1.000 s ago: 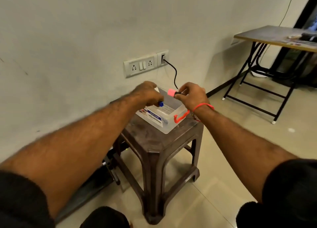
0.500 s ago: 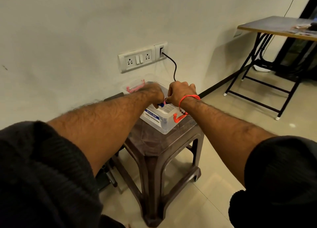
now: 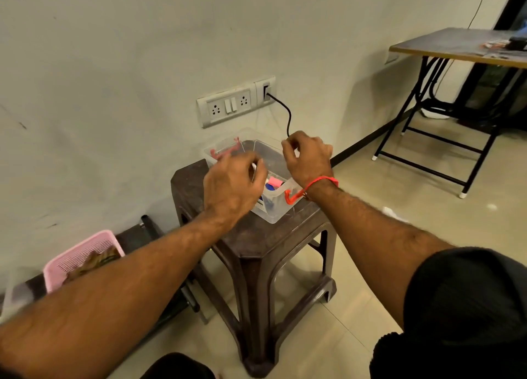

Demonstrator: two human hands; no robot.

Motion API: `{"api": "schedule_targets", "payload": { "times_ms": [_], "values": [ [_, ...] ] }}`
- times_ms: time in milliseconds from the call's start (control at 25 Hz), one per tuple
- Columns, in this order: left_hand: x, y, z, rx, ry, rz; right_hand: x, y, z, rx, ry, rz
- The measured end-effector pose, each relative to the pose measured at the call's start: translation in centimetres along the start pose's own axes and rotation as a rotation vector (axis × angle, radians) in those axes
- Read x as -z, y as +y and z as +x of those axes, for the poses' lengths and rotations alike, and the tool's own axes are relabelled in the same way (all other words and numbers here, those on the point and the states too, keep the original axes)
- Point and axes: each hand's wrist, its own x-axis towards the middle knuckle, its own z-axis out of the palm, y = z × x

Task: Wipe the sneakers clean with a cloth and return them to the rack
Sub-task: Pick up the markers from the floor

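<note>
A pink basket (image 3: 82,257) sat on the floor by the wall at far left. The left hand (image 3: 232,183) hovered over a clear plastic box (image 3: 271,212) on a brown stool (image 3: 256,244), fingers loosely curled, their hold unclear. The right hand (image 3: 309,157) hung beside it, fingers curled; I cannot tell what they held. No sneakers or cloth showed.

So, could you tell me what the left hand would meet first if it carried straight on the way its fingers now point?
Probably the clear plastic box on the stool: the left hand hovers over its near side, fingers curled towards the pink item inside. Depth is unclear.
</note>
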Motion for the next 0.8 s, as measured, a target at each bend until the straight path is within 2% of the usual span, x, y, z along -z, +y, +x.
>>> {"api": "schedule_targets", "payload": {
  "times_ms": [80,160,240,320,440,520,640,720,800],
  "values": [
    [0.5,1.0,-3.6,-0.168,0.009,-0.087,1.4,1.2,-2.2,0.065,0.212,0.141],
    [0.0,2.4,-6.8,-0.290,-0.053,-0.182,2.8,3.8,-5.2,0.045,0.342,0.207],
    [-1.5,4.1,-9.6,-0.360,-0.167,-0.212,3.7,7.6,-9.1,-0.052,0.392,0.204],
    [-3.7,5.7,-12.3,-0.328,-0.366,-0.184,4.1,12.1,-13.5,-0.187,0.352,0.160],
    [-8.0,7.0,-16.5,-0.138,-0.839,-0.087,4.0,18.6,-21.2,-0.387,0.163,0.022],
    [-11.2,7.2,-19.8,-0.020,-1.078,-0.069,3.8,22.7,-26.8,-0.572,-0.029,-0.083],
    [-14.9,8.0,-25.7,0.240,-1.211,-0.170,3.4,27.5,-34.7,-0.926,-0.445,-0.271],
    [-16.7,8.6,-30.0,0.299,-1.308,-0.214,2.4,29.8,-38.8,-1.149,-0.646,-0.304],
    [-18.0,8.8,-33.7,0.323,-1.396,-0.241,0.7,31.1,-42.1,-1.222,-0.793,-0.336]
  ]
}}
